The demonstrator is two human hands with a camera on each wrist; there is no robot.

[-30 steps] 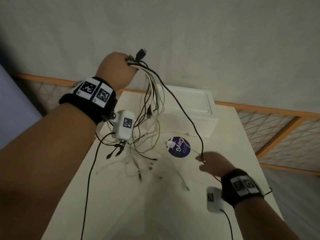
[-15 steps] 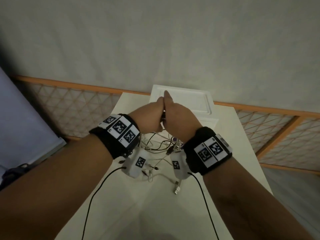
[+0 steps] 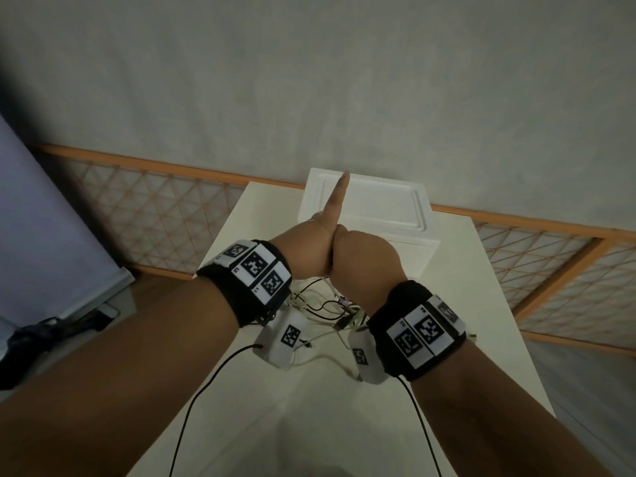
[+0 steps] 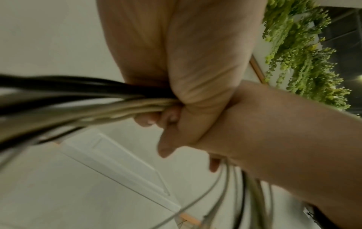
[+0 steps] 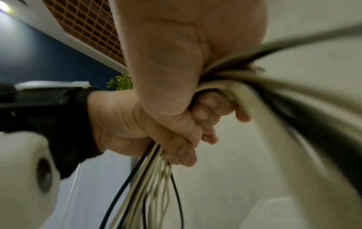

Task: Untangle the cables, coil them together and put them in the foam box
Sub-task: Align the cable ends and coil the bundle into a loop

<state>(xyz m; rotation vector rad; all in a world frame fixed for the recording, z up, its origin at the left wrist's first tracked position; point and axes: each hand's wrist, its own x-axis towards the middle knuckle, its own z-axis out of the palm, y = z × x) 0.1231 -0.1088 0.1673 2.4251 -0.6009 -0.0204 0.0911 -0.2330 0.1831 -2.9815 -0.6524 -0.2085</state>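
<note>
A bundle of black and white cables (image 3: pixel 320 306) hangs from my two hands, which press together above the table in front of the foam box (image 3: pixel 395 208). The box is white and its lid is on. My left hand (image 3: pixel 303 249) grips the bundle, with one digit pointing up over the box. My right hand (image 3: pixel 364 259) is a fist against it. In the left wrist view the cables (image 4: pixel 98 102) run into my left fist (image 4: pixel 195 62). In the right wrist view my right hand (image 5: pixel 176 46) clamps the strands and loose cables (image 5: pixel 149 178) drop below my left hand (image 5: pixel 137 124).
The cream table (image 3: pixel 481 304) is narrow, with the box at its far end against a grey wall. An orange lattice railing (image 3: pixel 155 215) runs behind and to both sides. Black camera leads (image 3: pixel 192 407) trail from my wrists. Cable plugs (image 3: pixel 344 321) lie on the table under the hands.
A second ago my left hand held the bundle high and my right hand held a black cable low at the right. Both hands have come together over the table.
</note>
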